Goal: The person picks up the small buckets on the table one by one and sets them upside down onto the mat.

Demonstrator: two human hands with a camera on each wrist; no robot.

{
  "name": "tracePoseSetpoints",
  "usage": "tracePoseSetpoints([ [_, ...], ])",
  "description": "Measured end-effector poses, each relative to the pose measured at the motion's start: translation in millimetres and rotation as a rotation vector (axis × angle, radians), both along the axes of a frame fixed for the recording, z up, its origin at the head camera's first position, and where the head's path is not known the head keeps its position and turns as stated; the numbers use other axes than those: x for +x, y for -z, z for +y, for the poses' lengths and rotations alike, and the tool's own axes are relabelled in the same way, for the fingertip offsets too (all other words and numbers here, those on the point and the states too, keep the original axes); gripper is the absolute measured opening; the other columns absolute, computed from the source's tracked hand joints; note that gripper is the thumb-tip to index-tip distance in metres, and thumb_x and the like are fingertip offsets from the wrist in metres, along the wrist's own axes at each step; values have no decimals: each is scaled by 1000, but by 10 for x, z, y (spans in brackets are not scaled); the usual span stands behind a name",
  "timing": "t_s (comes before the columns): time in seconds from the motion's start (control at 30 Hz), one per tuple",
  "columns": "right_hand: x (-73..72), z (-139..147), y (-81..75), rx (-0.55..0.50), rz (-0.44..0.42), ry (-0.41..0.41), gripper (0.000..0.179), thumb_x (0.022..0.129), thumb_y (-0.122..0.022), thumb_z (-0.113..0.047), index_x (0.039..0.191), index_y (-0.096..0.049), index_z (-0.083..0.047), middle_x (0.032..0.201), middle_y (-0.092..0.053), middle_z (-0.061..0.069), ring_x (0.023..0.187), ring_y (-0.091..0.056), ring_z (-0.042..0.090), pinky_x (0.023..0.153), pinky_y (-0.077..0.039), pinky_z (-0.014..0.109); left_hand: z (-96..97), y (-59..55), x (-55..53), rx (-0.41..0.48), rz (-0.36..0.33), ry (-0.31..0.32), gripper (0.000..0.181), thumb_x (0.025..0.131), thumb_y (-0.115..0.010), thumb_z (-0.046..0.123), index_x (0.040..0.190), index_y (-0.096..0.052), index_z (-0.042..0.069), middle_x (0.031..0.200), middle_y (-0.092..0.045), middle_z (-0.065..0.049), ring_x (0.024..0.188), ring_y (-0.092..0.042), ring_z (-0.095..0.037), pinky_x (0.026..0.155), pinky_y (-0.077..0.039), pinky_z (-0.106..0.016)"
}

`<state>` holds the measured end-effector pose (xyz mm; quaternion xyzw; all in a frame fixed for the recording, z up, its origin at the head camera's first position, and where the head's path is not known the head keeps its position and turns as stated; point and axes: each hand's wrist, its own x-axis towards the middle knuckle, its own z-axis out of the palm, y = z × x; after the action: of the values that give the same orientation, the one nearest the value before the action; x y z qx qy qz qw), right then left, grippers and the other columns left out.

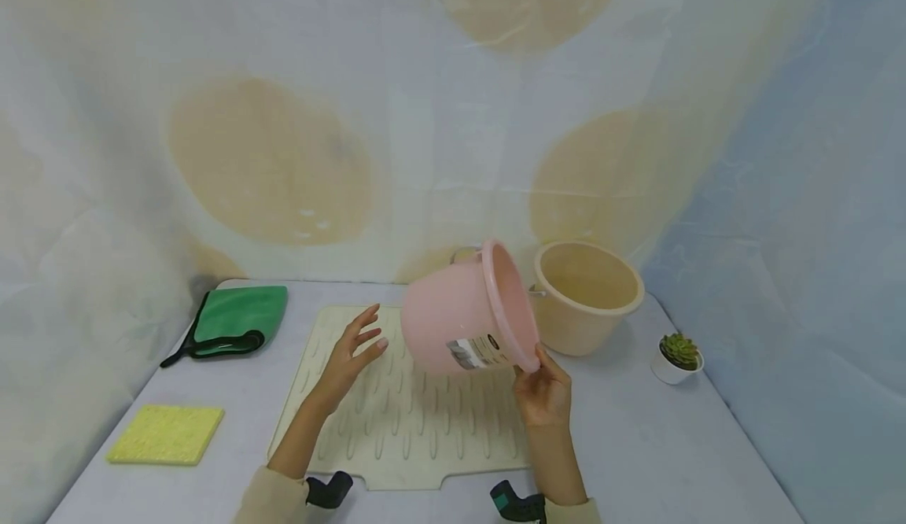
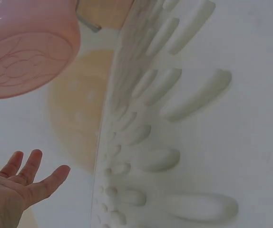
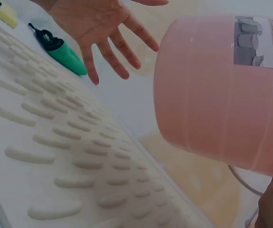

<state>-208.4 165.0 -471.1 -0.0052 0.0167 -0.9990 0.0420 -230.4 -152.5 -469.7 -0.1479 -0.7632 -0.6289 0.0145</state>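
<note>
The right hand (image 1: 543, 392) grips the probably light, stiff bucket (image 1: 446, 308) by its rim (image 1: 499, 304), likely the surest place, over the mat (image 1: 403, 469); the left hand (image 1: 350, 359) is empty.

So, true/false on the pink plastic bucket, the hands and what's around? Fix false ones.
1. The right hand grips the pink plastic bucket by its rim. True.
2. The left hand holds it too. False: that hand is empty.
3. The pink bucket stands on the ridged cream mat. False: it is tilted, held above the mat.
4. A round cream plastic bucket stands upright. True.
5. A yellow rectangular sponge lies left of the mat. True.
</note>
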Motion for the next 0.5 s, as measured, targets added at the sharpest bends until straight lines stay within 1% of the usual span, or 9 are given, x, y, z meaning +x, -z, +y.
tracePoseSetpoints([
  [0.13,-17,-53,-20,5,22,-9,23,104,-35,-4,99,-56,5,92,-62,15,76,-69,27,57,-57,21,35,-19,-12,27,19,3,60,101,-53,23,156,-29,26,158,-26,-14,143,-32,-44,107,-32,-68],
  [0.3,-16,-102,-15,11,4,-11,19,104,-39,-6,103,-55,3,90,-61,14,74,-67,24,57,-56,20,77,-38,-37,76,36,9,59,102,-49,20,157,-29,23,157,-28,-15,142,-33,-45,108,-34,-65],
  [0.37,-15,-123,-6,3,0,-13,19,104,-40,-6,103,-56,3,90,-61,14,74,-65,23,56,-56,20,97,-50,-48,97,48,19,59,102,-46,19,157,-27,21,157,-27,-16,142,-32,-46,107,-34,-66],
  [0.5,-9,-177,8,-24,-2,-20,20,104,-40,-7,103,-57,4,92,-61,14,74,-65,22,56,-56,20,141,-82,-63,143,57,30,60,102,-42,21,159,-22,25,158,-24,-17,143,-32,-44,105,-32,-71],
])
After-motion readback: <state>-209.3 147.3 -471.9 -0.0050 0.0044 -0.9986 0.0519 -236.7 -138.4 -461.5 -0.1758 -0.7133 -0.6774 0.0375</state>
